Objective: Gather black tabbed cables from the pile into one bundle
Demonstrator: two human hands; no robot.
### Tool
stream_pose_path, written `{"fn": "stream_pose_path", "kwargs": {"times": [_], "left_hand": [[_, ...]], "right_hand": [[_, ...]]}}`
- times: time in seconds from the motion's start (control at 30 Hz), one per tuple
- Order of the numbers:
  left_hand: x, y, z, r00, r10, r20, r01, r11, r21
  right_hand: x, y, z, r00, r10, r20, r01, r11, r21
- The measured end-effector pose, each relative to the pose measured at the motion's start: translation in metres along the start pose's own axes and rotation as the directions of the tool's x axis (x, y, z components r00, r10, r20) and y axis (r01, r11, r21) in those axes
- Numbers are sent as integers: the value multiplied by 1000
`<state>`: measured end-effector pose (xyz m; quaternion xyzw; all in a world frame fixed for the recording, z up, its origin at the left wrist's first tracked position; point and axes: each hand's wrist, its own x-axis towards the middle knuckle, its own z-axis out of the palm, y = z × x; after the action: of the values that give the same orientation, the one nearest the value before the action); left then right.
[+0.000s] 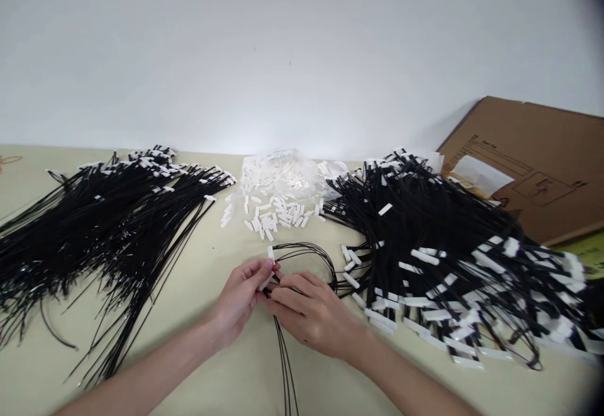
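At the front middle of the table, my left hand pinches a small white connector at the end of a black cable bundle. My right hand is closed on the same black wires, its fingertips touching those of my left hand. One white connector stands up just above my left fingertips, and another white piece shows between the hands. Part of the bundle loops out behind my right hand, and loose wire lengths hang toward the front edge. The fingertips partly hide where the wires meet the connectors.
Black cables with white ends lie heaped at left. A larger heap of cables with white labels covers the right. Loose white connectors lie before a clear plastic bag. A cardboard box leans at the back right.
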<state>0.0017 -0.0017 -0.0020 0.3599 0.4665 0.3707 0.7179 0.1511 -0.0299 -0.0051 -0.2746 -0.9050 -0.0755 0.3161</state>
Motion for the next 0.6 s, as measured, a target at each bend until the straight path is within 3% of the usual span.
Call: {"fn": "stream_pose_path", "kwargs": {"times": [0.2, 0.4, 0.5, 0.6], "left_hand": [[0, -2, -2, 999, 37, 26, -37, 999, 4], [-1, 0, 0, 997, 70, 21, -70, 998, -3], [-3, 3, 1, 996, 87, 32, -88, 996, 19], [-6, 5, 2, 993, 108, 37, -109, 993, 41]], "right_hand": [[0, 2, -6, 998, 46, 39, -49, 995, 88], [1, 6, -7, 983, 184, -17, -162, 905, 393], [3, 7, -10, 926, 374, -56, -279, 776, 565], [5, 7, -15, 845, 532, -55, -386, 679, 625]]}}
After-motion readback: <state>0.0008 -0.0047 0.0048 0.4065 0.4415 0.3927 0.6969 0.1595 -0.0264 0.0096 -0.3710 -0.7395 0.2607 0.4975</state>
